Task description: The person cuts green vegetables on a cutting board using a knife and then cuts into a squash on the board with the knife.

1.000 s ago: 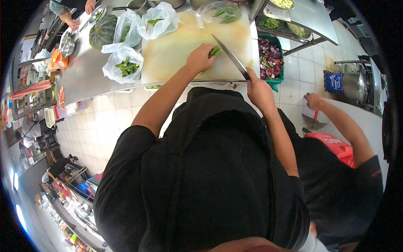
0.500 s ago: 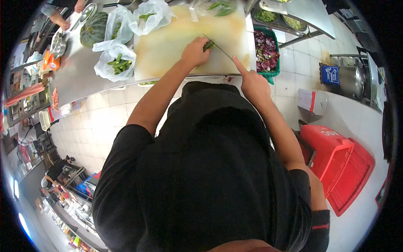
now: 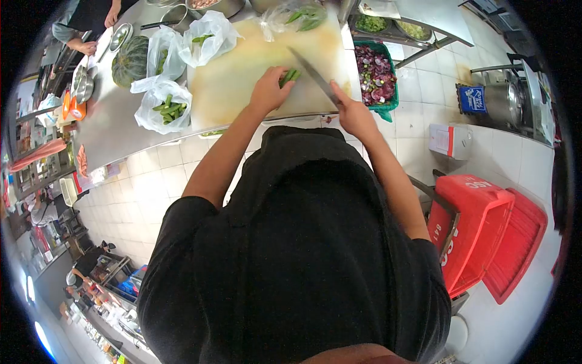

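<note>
My left hand [image 3: 270,90] is closed around green vegetable pieces [image 3: 290,76], perhaps okra or beans, on the stained white cutting board [image 3: 230,82]. Wrapped round the handle of a kitchen knife [image 3: 315,76], my right hand [image 3: 357,115] is at the board's right side. The blade slants up and left, a short gap to the right of the pieces, its broad side showing. Left of the board, an open plastic bag [image 3: 145,115] holds cut green pieces [image 3: 170,111]. Two more plastic bags, one nearer [image 3: 212,51] and one beside it [image 3: 163,42], sit behind it.
A dark green squash [image 3: 130,62] and metal bowls [image 3: 83,85] stand on the steel counter [image 3: 109,124]. A clear bag of greens [image 3: 303,21] lies at the board's far edge. Right of the board is a green basket [image 3: 391,106] of purple pieces. Another person's hand [image 3: 86,47] is at far left.
The knife has come away from the vegetable pieces and turned to show more of its blade. My left hand has shifted left with the pieces. The whole view has tilted slightly.
</note>
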The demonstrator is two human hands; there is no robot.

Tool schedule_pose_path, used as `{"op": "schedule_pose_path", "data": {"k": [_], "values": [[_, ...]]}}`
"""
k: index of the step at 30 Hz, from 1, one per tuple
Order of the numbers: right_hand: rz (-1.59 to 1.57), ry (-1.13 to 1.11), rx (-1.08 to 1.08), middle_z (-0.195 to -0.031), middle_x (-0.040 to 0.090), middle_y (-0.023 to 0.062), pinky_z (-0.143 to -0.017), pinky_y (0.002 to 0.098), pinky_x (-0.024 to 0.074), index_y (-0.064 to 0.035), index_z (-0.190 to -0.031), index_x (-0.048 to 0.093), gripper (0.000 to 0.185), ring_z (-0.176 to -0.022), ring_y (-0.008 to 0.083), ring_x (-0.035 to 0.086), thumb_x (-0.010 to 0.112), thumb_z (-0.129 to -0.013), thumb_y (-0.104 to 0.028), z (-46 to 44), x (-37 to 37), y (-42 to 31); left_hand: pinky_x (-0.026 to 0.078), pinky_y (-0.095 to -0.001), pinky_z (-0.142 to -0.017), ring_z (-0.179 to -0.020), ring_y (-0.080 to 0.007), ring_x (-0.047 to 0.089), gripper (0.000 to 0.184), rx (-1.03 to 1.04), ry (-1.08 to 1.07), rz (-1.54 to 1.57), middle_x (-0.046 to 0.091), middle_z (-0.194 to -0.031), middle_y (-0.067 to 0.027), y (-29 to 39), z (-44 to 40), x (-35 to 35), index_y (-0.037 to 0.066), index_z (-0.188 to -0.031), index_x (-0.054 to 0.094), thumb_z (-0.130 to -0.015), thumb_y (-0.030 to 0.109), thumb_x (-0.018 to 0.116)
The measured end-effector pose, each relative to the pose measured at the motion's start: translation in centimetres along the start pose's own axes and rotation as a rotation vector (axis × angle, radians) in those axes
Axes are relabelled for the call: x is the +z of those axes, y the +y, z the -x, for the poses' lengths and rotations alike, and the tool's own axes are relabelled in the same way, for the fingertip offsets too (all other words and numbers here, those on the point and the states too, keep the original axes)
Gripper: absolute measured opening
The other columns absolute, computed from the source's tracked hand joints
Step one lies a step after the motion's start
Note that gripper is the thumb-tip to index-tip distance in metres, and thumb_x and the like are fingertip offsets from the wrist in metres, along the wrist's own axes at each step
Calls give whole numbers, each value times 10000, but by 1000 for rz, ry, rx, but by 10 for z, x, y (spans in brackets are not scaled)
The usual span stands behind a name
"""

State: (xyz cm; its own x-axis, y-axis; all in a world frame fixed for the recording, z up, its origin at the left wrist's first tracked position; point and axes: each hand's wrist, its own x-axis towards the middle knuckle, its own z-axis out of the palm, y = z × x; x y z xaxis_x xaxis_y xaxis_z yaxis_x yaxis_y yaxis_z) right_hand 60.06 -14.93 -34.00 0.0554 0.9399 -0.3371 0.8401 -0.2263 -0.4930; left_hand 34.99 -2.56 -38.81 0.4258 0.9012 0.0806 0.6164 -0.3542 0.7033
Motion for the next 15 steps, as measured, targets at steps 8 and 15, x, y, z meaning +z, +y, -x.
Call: {"op": "schedule_pose_path", "data": {"k": [8,15], "values": [[-53,293,125,-979,692,330,-798,589,533,-386,-1580,382,678,-885,518,683,553,-973,-137,3,-33,89,567,-381,-793,-830,-266,674,410,-54,-47,10,663,-1029,-151,-7,5,-17,41,-1195,670,-847,215,799],[-261,116,-146,-982,681,345,-849,567,533,-333,-1585,394,661,-939,529,662,577,-980,-139,26,-7,22,554,-426,-841,-913,-317,675,393,-129,-77,9,667,-1033,-173,7,14,-12,36,-1157,668,-827,220,777]]}}
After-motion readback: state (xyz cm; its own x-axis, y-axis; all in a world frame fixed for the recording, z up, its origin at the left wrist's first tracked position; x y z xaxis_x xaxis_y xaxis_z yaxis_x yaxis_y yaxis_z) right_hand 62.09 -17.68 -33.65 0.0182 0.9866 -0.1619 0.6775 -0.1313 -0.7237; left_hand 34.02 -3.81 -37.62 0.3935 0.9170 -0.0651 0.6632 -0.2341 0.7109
